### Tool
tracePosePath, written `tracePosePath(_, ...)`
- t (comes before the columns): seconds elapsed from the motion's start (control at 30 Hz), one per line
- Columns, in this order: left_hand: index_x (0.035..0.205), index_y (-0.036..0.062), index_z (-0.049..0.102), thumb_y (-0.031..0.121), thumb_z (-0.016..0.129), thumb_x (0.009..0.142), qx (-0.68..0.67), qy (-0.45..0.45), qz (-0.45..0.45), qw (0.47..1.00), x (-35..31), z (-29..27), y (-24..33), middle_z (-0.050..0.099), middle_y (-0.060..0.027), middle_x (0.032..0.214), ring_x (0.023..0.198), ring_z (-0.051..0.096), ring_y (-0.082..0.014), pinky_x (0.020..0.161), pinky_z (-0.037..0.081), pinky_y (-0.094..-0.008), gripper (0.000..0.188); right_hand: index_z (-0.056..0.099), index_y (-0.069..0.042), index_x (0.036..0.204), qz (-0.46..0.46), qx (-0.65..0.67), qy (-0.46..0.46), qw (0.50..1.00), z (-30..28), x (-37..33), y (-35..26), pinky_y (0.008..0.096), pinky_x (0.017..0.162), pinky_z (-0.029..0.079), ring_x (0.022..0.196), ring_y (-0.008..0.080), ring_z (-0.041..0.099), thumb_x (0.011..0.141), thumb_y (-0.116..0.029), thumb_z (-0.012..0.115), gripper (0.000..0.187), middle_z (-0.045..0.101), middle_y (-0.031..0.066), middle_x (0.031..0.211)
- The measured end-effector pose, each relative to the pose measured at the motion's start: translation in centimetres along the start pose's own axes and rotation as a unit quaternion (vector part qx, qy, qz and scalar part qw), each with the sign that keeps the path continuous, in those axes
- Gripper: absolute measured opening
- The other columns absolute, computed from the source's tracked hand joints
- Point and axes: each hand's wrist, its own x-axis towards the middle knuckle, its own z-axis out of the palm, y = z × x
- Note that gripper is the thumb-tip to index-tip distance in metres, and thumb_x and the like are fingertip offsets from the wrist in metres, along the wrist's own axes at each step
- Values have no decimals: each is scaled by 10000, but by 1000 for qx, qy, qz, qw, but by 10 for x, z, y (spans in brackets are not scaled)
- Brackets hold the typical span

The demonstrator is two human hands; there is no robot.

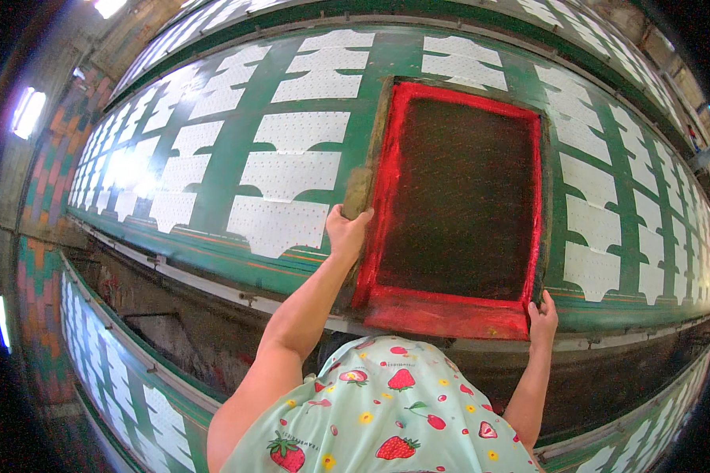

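A large screen printing frame [472,193], dark mesh within a bright red border, lies over the long green table in front of me. My left hand [347,229] is closed round a worn wooden handle [358,193] at the frame's left side. At the near right corner, my right hand [543,319] grips the frame's edge, its fingers partly hidden by it. White cut fabric pieces [285,221] with small dots lie in rows to the left of the frame, and more fabric pieces [592,264] lie to its right. Whatever is under the mesh is hidden.
The green table [213,169] curves away to both sides, with a rail [248,301] along its near edge. Another table with white pieces [126,370] stands behind on the left, and one more runs beyond the far edge. My strawberry-print apron [394,410] almost touches the frame.
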Motion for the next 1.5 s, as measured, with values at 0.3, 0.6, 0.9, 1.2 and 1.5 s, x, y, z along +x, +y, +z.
tracePosePath(0.3, 1114, -39, 745, 125, 936, 828, 87, 16, 14, 996, 6, 3, -16, 824, -119, 1044, 910, 743, -175, 857, 603, -343, 381, 667, -95, 1497, -449, -255, -178, 837, 29, -85, -66, 543, 1182, 500, 1410, 420, 603, 863, -217, 883, 680, 639, 185, 1513)
tracePosePath(0.6, 1100, -27, 756, 324, 936, 816, 223, 72, 10, 972, 8, 9, -16, 810, -215, 983, 922, 789, -361, 878, 609, -468, 486, 764, -83, 1322, -519, -328, -160, 773, 80, -105, -105, 490, 1056, 571, 1208, 351, 717, 882, -10, 663, 457, 754, 129, 1260)
tracePosePath(0.9, 1382, -23, 697, 424, 729, 1045, 134, 58, 18, 989, 3, 9, -8, 714, -264, 1385, 1300, 673, -434, 1107, 531, -511, 561, 813, -160, 1265, -412, -410, -249, 775, 100, -94, -153, 522, 922, 616, 1071, 394, 760, 893, -45, 660, 418, 784, 153, 1118)
tracePosePath(1.2, 1365, -42, 709, 326, 661, 1092, 131, 83, 81, 985, 2, 12, -14, 754, -278, 1285, 1213, 706, -471, 1070, 553, -525, 461, 793, -109, 1284, -506, -358, -124, 775, 116, -133, -110, 482, 971, 607, 1114, 350, 758, 864, 1, 636, 463, 788, 125, 1210)
tracePosePath(1.5, 1379, -46, 707, 299, 681, 1096, 110, 56, 25, 992, 6, 11, -10, 780, -282, 1246, 1146, 758, -441, 1011, 584, -489, 448, 789, -102, 1306, -553, -349, -18, 756, 157, -34, -128, 483, 980, 582, 1136, 341, 748, 880, -13, 655, 455, 767, 124, 1215)
